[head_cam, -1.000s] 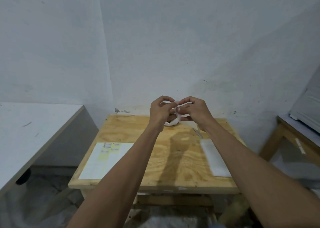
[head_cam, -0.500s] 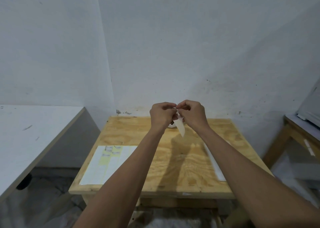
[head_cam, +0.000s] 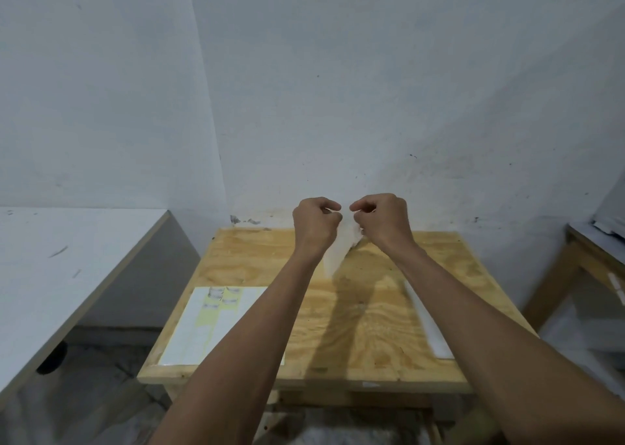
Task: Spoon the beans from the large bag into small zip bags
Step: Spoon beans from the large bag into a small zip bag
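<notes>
Both my hands are raised above the far middle of a plywood table (head_cam: 365, 312). My left hand (head_cam: 314, 223) and my right hand (head_cam: 382, 218) each pinch a top edge of a small clear zip bag (head_cam: 336, 252), which hangs down between them with its mouth pulled apart. The bag looks pale and see-through, and I see no beans in it. Behind the hands, something white on the table is mostly hidden; I cannot tell what it is. No spoon shows.
A white sheet with yellow label patches (head_cam: 216, 323) lies at the table's front left. A white strip-like stack (head_cam: 427, 323) lies at the right, partly under my right forearm. A white table (head_cam: 67, 262) stands left, a wooden one (head_cam: 588, 262) right. Walls rise close behind.
My hands have drawn a little apart, spreading the top of the small bag. The bag now hangs straighter and wider between them than half a second ago.
</notes>
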